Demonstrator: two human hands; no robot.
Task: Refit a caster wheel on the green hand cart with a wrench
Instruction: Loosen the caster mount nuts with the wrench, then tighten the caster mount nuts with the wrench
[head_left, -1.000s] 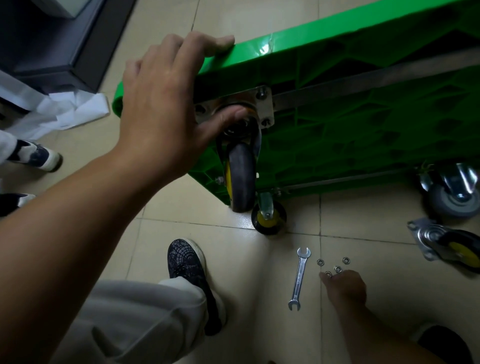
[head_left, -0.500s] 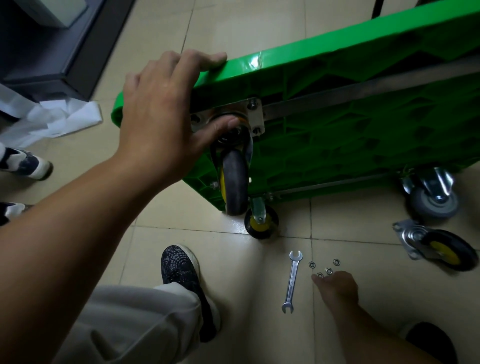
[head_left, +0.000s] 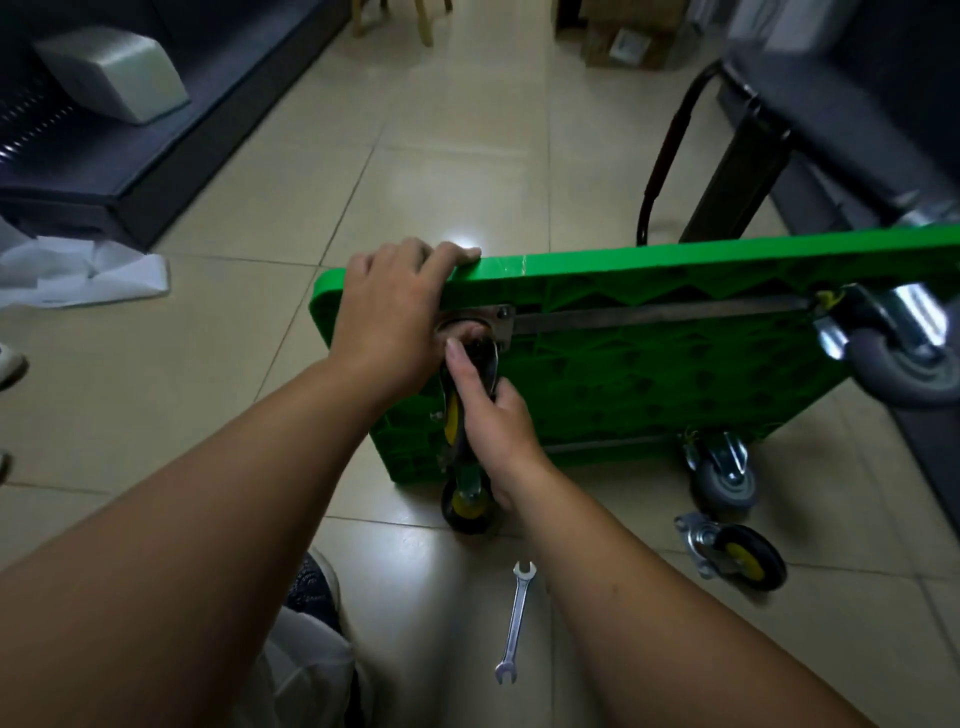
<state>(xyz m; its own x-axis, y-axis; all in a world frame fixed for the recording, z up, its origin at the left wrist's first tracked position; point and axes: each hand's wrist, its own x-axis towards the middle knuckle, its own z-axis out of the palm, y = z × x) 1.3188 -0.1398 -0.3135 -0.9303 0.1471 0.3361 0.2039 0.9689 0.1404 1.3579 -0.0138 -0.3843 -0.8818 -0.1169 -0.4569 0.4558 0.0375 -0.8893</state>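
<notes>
Caster wheel (head_left: 453, 426), just left of frame centre, sits against the upended green hand cart (head_left: 649, 374); it looks stiff and fairly heavy, best held by its steel fork. Right hand (head_left: 498, 431) wraps it from lower right, and left hand (head_left: 389, 322) clasps the cart's top edge above. Wrench (head_left: 514, 623) lies untouched on the floor (head_left: 208, 364), lower centre

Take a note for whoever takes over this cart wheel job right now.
Left hand grips the top edge of the green cart, which stands on its side.
Right hand grips the caster wheel at its corner mount.
Wrench lies untouched on the floor; a loose caster lies beside the cart.
To do: fasten and tighten with the wrench.
</notes>
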